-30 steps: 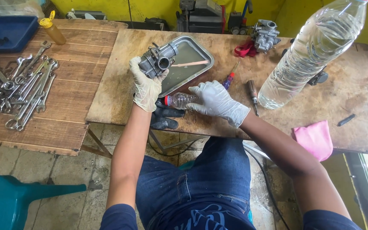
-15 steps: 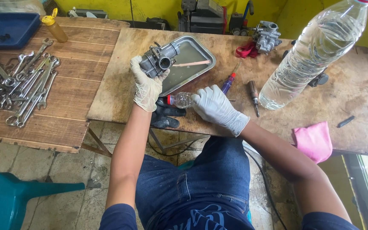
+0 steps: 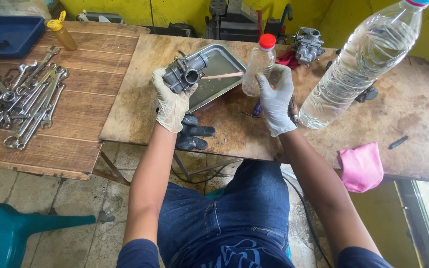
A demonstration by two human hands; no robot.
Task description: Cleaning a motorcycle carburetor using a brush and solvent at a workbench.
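Carburetor (image 3: 185, 75) bore toward camera in left hand (image 3: 171, 101) grip; small bottle (image 3: 258, 67) upright, clamped by right hand (image 3: 276, 99).

A small-engine repair workshop: a worn wooden counter (image 3: 125, 114), spanners (image 3: 26, 99) spread left of the metal tray (image 3: 224, 59), a spare carburetor (image 3: 308, 44) right of it, black work gloves (image 3: 192, 134) below, concrete floor underneath.

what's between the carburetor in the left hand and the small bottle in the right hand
In the head view, the metal tray lies between the carburetor and the small bottle, with a thin pinkish stick resting across it.
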